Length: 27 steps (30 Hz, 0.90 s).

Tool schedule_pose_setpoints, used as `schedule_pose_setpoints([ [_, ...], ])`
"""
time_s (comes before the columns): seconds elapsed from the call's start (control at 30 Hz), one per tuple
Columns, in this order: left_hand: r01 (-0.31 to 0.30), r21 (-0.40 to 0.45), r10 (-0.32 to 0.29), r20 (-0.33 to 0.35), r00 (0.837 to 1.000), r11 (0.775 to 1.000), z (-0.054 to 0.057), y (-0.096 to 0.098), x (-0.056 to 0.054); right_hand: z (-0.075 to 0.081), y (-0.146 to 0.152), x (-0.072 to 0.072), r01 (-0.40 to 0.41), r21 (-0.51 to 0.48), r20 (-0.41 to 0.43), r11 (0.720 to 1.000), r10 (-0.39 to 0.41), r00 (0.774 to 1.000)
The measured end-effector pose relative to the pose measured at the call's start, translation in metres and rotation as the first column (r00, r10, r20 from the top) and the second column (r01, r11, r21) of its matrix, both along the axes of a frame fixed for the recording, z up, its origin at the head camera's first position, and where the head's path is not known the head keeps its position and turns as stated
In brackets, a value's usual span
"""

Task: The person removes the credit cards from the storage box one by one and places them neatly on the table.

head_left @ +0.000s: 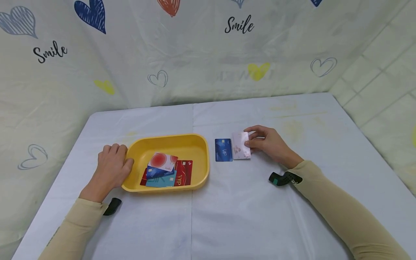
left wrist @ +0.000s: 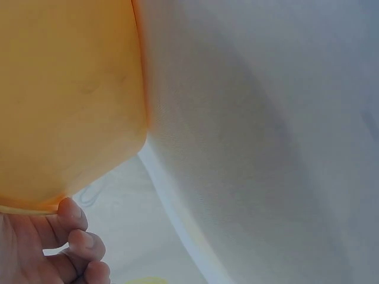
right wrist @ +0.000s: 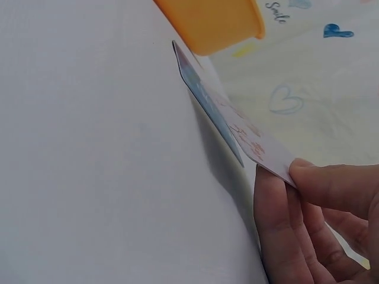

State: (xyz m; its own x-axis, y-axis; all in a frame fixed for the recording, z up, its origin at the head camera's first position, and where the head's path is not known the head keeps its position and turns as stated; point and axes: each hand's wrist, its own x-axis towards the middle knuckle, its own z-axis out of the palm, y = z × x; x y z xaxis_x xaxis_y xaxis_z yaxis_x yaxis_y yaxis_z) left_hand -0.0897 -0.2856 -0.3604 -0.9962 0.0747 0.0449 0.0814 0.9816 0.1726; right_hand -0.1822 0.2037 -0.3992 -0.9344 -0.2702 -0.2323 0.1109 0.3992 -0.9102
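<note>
My right hand (head_left: 268, 146) pinches a pale pink-and-white card (head_left: 239, 153) at its right edge, thumb on top and fingers beneath. Just left of it is a blue VIP card (head_left: 223, 150); in the right wrist view the pale card (right wrist: 260, 148) slants up from the table, with the blue card (right wrist: 216, 112) along its edge. At the yellow tray (head_left: 138, 151), my left hand (head_left: 112, 168) grips the left rim, its fingers (left wrist: 76, 219) curled outside. Inside lie a white card with a red circle (head_left: 159, 160), a blue card (head_left: 151, 173), a teal card (head_left: 159, 181) and a red VIP card (head_left: 185, 173), overlapping.
A white cloth (head_left: 227, 216) covers the table. Behind it hangs a pale curtain (head_left: 201, 47) printed with hearts and "Smile". Black wrist devices show at the left cuff (head_left: 112, 207) and the right cuff (head_left: 284, 178).
</note>
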Motion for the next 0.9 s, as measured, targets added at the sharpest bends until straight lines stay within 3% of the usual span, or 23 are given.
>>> schedule_pose_setpoints([
  [0.9, -0.009, -0.009, 0.01, 0.01, 1.0, 1.0, 0.0006, 0.001, 0.0007, -0.0031, -0.0021, -0.0016, -0.027, 0.142, 0.002, 0.989, 0.027, 1.0],
])
